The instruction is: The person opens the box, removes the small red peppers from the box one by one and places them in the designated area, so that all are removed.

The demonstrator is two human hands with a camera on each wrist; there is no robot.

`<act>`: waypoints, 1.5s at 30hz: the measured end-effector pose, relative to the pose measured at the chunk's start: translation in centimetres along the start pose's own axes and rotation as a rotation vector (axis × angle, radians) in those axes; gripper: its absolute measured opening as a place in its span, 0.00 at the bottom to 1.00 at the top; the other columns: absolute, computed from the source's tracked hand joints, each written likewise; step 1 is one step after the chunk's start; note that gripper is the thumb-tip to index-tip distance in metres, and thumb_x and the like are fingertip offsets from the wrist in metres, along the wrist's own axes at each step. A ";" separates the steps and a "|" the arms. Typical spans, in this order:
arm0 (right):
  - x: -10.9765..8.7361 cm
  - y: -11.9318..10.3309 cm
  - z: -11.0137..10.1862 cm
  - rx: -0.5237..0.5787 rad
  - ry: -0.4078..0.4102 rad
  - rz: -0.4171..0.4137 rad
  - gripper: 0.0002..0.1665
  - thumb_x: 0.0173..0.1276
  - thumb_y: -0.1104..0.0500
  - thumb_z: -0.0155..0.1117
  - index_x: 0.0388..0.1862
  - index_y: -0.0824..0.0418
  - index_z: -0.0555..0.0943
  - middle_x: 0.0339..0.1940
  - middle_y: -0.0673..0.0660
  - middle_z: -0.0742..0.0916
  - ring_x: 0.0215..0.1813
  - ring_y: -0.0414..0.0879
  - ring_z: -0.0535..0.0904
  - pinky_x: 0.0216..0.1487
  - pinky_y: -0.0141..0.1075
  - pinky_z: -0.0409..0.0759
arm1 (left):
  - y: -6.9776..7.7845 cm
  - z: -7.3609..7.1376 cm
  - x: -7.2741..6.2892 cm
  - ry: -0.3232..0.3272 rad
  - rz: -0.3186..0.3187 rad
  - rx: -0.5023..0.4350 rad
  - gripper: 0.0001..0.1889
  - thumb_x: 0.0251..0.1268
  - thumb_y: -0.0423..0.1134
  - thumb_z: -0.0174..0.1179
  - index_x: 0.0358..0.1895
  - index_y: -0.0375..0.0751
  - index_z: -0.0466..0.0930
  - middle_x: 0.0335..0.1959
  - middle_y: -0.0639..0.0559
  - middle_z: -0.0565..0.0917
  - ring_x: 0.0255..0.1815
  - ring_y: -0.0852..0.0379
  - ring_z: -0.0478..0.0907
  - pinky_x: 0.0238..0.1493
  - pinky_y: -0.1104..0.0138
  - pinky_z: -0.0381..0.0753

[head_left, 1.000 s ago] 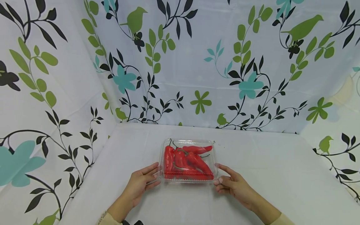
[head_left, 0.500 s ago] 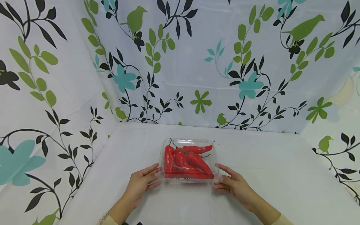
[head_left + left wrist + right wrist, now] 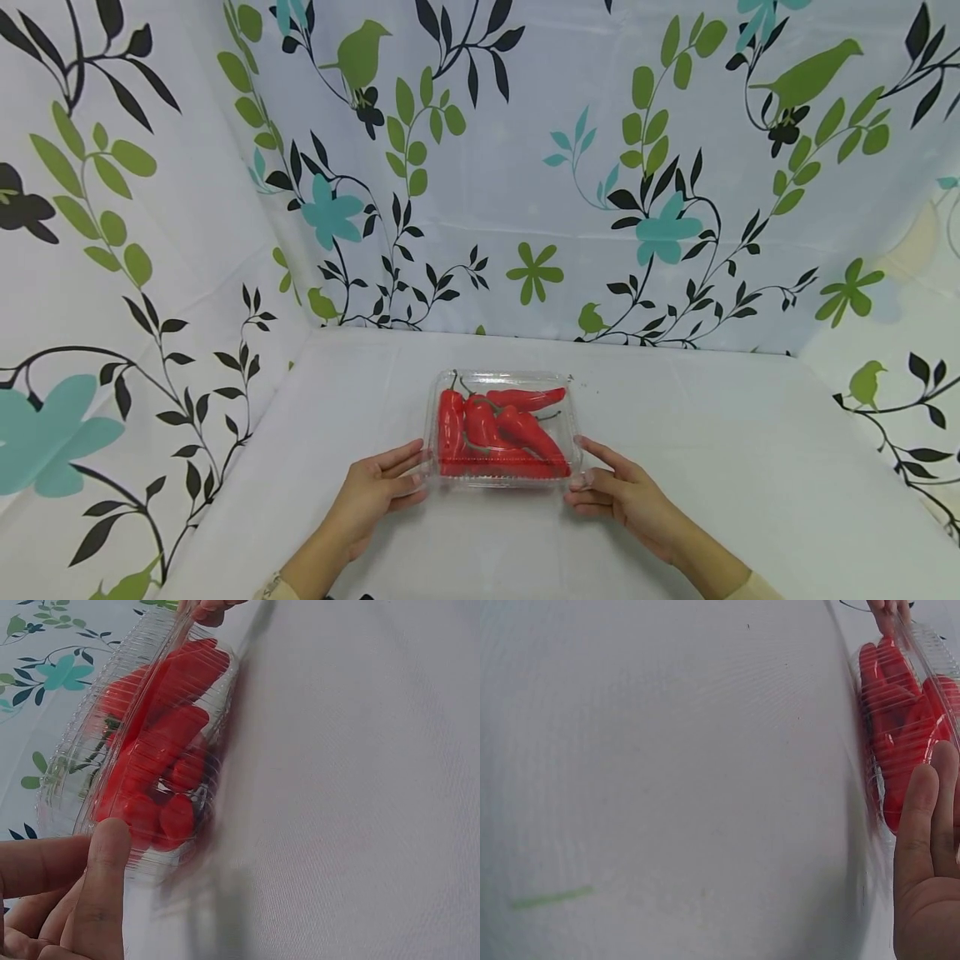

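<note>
A clear plastic clamshell container (image 3: 502, 482) with several red chili peppers (image 3: 525, 433) inside sits mid-table in the head view, its lid down. At its left edge, my left hand (image 3: 367, 496) holds the front corner. Up close, the left wrist view shows the left thumb and index finger pinching the container's rim (image 3: 71, 761). My right hand (image 3: 628, 504) grips the opposite front corner, with the index finger along the side and the thumb at the front. In the right wrist view two fingers (image 3: 915, 817) lie straight against the container; the right thumb is hidden there.
A white cloth covers the table (image 3: 712, 433). Behind and at both sides hangs a white curtain (image 3: 480, 192) printed with leaves, birds and flowers. A short green streak (image 3: 551, 898) shows on the white surface in the right wrist view.
The container and peppers stay in place. My left thumb and fingers shift slightly at the corner, and the right hand's lower fingers edge a little to the left.
</note>
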State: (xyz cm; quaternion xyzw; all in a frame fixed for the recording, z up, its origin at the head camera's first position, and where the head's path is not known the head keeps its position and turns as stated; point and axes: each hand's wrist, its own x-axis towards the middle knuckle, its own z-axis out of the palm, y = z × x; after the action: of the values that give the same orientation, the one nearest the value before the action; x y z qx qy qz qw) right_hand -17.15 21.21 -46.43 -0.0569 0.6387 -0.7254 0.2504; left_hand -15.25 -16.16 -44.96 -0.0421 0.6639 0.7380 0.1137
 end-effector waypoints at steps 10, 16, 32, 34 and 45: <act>-0.1 0.0 0.1 -0.005 -0.008 -0.006 0.42 0.80 0.59 0.54 0.84 0.60 0.47 0.53 0.69 0.83 0.54 0.57 0.85 0.60 0.46 0.82 | -0.6 -0.2 0.0 -0.004 0.001 -0.007 0.29 0.68 0.25 0.61 0.72 0.26 0.67 0.67 0.31 0.74 0.57 0.48 0.82 0.51 0.58 0.86; -0.2 0.1 0.2 -0.011 -0.005 -0.006 0.42 0.80 0.58 0.55 0.84 0.60 0.47 0.53 0.70 0.82 0.54 0.57 0.85 0.60 0.45 0.82 | -0.9 0.2 0.0 0.047 0.011 -0.029 0.28 0.66 0.24 0.63 0.70 0.27 0.70 0.63 0.32 0.77 0.55 0.48 0.83 0.49 0.59 0.87; 0.1 0.4 0.3 -0.051 0.010 -0.009 0.41 0.80 0.56 0.56 0.83 0.60 0.51 0.62 0.67 0.79 0.61 0.57 0.81 0.64 0.46 0.78 | -1.7 0.8 0.5 0.204 0.026 -0.103 0.23 0.59 0.18 0.63 0.60 0.23 0.78 0.49 0.33 0.86 0.41 0.45 0.88 0.44 0.61 0.88; 0.1 0.4 0.4 -0.056 0.012 -0.012 0.40 0.80 0.56 0.55 0.83 0.61 0.51 0.66 0.68 0.76 0.61 0.57 0.80 0.64 0.47 0.78 | -1.9 0.8 0.7 0.217 0.021 -0.110 0.23 0.58 0.18 0.64 0.60 0.23 0.78 0.46 0.34 0.87 0.40 0.46 0.88 0.44 0.60 0.88; 0.3 0.4 0.4 -0.047 0.015 -0.005 0.39 0.80 0.57 0.54 0.83 0.60 0.51 0.65 0.67 0.77 0.60 0.58 0.81 0.63 0.47 0.79 | -2.4 0.8 1.1 0.231 -0.001 -0.125 0.23 0.60 0.19 0.64 0.60 0.24 0.78 0.43 0.36 0.87 0.39 0.47 0.88 0.45 0.59 0.88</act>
State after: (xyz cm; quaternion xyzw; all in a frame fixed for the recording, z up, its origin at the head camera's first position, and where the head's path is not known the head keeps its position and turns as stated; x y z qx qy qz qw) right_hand -17.14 20.67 -46.78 -0.0588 0.6573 -0.7112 0.2422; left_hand -15.67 -15.03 -47.42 -0.1342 0.6251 0.7681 0.0342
